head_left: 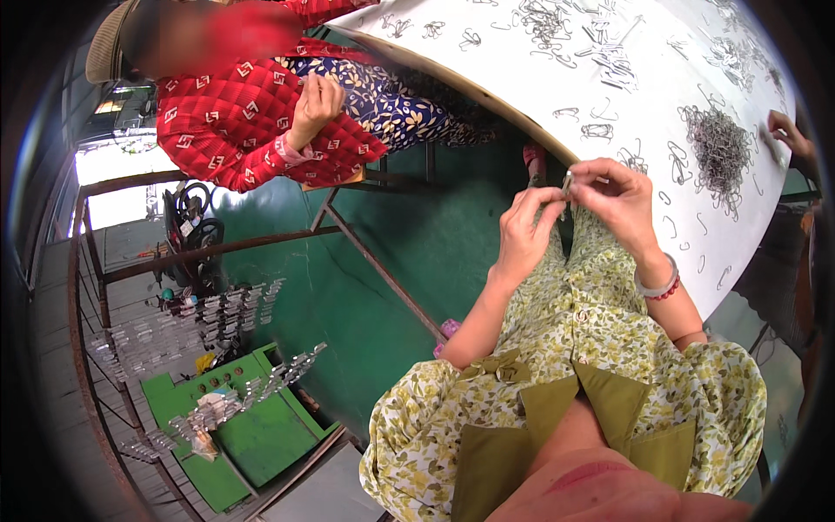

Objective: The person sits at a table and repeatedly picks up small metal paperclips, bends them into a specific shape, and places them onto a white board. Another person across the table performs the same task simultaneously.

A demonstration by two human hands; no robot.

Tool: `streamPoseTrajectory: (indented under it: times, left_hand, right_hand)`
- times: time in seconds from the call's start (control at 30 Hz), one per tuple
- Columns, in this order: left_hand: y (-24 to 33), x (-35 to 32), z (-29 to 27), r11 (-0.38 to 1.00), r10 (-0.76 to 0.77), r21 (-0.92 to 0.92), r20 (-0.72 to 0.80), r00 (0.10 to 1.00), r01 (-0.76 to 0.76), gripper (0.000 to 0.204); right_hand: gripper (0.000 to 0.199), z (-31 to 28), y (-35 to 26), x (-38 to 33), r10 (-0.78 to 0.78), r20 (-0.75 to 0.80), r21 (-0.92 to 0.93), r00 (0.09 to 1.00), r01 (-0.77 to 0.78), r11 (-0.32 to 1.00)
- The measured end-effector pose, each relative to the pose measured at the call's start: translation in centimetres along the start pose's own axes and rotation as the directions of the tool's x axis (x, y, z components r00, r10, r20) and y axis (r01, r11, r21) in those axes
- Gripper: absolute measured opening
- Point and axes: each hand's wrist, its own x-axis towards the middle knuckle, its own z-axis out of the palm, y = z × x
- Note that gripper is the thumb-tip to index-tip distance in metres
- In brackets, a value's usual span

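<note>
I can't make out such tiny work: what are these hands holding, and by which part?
Left hand and right hand pinch a small metallic piece in their fingers; its upper end shows, the exact gripping spots don't.

One bare left hand (pixel 524 228), one bare right hand (pixel 616 198), one small pale metal piece (pixel 568 183) between them. One whitish bangle (pixel 657 289), one red beaded bracelet (pixel 668 292). One broad white surface (pixel 487 65); on it, grey bent-wire hooks (pixel 720 157) too many to count. Four small brown round lumps (pixel 215 382) on one green rectangular surface (pixel 265 452). One tan ribbed cap (pixel 104 45).
</note>
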Motion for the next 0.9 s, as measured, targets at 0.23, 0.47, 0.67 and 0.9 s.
streamPoseTrajectory:
  times: [0.23, 0.47, 0.67, 0.9]
  left_hand:
    - [-3.6, 9.1, -1.9, 0.997, -0.049, -0.063, -0.097, 0.994, 0.043, 0.019]
    - [-14.2, 24.6, 2.7, 0.86, 0.276, 0.444, 0.007, 0.961, -0.251, 0.011]
    - [-14.1, 23.6, 3.5, 0.73, 0.157, 0.645, 0.164, 0.974, -0.226, 0.01]
    - [-7.8, 17.7, -0.5, 0.943, 0.157, 0.295, 0.018, 0.987, -0.156, 0.01]
  right_hand:
    - [0.017, 1.0, -0.9, -1.5, 0.188, 0.038, 0.099, 0.981, -0.191, 0.977]
    - [0.017, 1.6, -0.2, -1.6, 0.227, 0.041, -0.062, 0.973, -0.224, 0.973]
    - [0.016, 1.6, -0.7, -0.7, 0.203, -0.022, 0.089, 0.979, -0.2, 0.976]
    - [0.015, 3.0, -2.7, -1.1, 0.146, -0.005, 0.039, 0.989, -0.146, 0.988]
